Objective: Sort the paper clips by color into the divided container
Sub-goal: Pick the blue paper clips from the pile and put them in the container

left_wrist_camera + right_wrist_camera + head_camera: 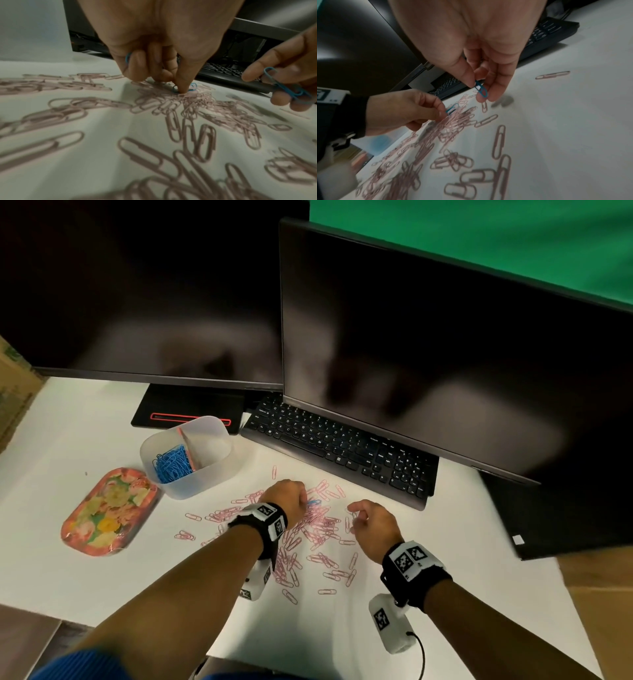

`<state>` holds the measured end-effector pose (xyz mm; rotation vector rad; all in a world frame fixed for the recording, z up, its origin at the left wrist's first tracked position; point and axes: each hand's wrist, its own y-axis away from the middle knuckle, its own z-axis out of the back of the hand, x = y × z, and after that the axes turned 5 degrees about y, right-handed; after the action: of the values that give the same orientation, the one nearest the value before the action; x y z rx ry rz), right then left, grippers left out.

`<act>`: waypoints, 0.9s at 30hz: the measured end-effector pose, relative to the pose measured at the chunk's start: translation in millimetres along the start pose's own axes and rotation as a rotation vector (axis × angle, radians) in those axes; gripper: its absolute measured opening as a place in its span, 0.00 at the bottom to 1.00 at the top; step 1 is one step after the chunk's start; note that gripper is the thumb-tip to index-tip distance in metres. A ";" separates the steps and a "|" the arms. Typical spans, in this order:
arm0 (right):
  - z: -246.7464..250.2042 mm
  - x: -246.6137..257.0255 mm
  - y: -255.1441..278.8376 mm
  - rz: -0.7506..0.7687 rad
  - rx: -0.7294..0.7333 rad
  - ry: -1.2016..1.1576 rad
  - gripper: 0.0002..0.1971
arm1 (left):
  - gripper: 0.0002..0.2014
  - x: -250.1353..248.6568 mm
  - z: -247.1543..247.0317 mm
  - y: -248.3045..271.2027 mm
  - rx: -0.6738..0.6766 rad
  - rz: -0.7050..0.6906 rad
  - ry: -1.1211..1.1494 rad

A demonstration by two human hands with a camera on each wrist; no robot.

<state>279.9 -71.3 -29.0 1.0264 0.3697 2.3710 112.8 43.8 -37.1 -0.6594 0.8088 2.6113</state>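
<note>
Many pink paper clips (308,535) lie scattered on the white table (102,577). My left hand (304,500) reaches down onto the pile, where its thumb and finger pinch a blue clip (193,86) lying on top. A second blue clip (127,57) is tucked under its curled fingers. Just to the right and a little above the table, my right hand (354,517) pinches blue clips (481,89) between thumb and fingers. The translucent divided container (219,470) stands at the back left, with a heap of blue clips (171,465) in its left compartment.
A floral tray (106,511) lies left of the container. A black keyboard (342,450) sits just behind the clips, under the right monitor (445,354). A second monitor (137,285) stands at the left, and a black box (565,518) at the right.
</note>
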 end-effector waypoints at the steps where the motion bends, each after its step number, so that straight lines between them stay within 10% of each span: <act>1: 1.3 0.1 -1.3 -0.004 -0.003 -0.022 0.16 | 0.04 0.5 0.6 0.4 -0.004 0.006 0.016; 11: -1.0 36.4 -21.3 -0.024 0.078 -0.358 0.15 | 0.09 21.9 24.1 15.9 -0.082 0.109 0.575; 20: 18.0 65.7 -39.9 -0.054 -0.019 -0.388 0.12 | 0.03 34.7 40.7 29.8 -0.112 0.086 0.558; 27: 30.0 99.6 -33.8 -0.008 -0.028 -0.427 0.12 | 0.11 64.2 92.1 55.6 -0.069 0.241 1.507</act>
<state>256.9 14.0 35.4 1.4701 0.1790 2.0685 4.5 65.9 21.9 -2.7339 1.1189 1.8926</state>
